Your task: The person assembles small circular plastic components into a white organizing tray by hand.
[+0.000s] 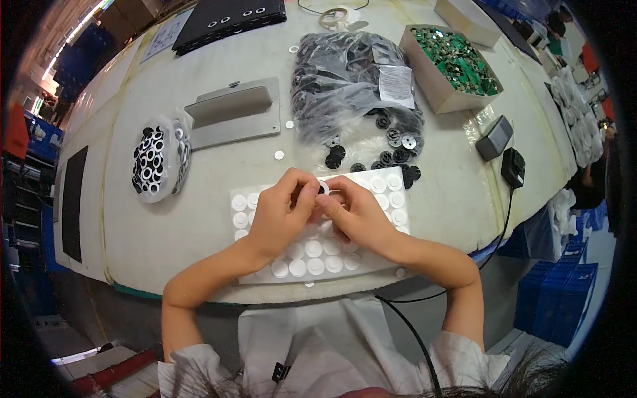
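My left hand (282, 215) and my right hand (361, 215) meet above a white tray (253, 276). Fingertips of both hands pinch a small black-and-white round part (324, 188), mostly covered by the fingers. Rows of white discs (315, 266) sit on the tray, some hidden under my hands. Just beyond the tray, loose black round parts (336, 156) spill from a large clear plastic bag (335, 83) filled with dark pieces.
At left stands a clear tub (156, 194) of black-and-white rings, near a grey metal bracket (232, 109). A box (434, 93) of green circuit boards is at far right. Nearer lie a dark block (494, 138) and a black cabled device (513, 168).
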